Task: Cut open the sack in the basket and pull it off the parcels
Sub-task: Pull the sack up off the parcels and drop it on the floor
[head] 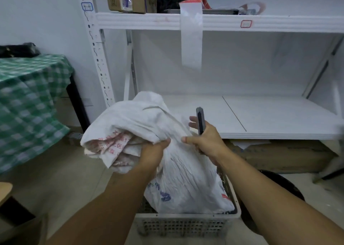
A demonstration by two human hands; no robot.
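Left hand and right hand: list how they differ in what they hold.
The left hand grips bunched fabric of the white sack; the right hand holds a dark cutter pointing up. The left hand's fingers curl into cloth; the right hand's stretch past the cutter. Both are bare and close to the sack.

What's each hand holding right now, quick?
Left hand: closed, gripping the bunched top of the white sack.
Right hand: holding a dark cutter, tip pointing up, beside the sack.

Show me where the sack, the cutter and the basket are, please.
sack [186, 179]: head view, on the lower half of its creased white side.
cutter [200, 116]: head view, on its dark upper end.
basket [182, 226]: head view, on its perforated front wall.
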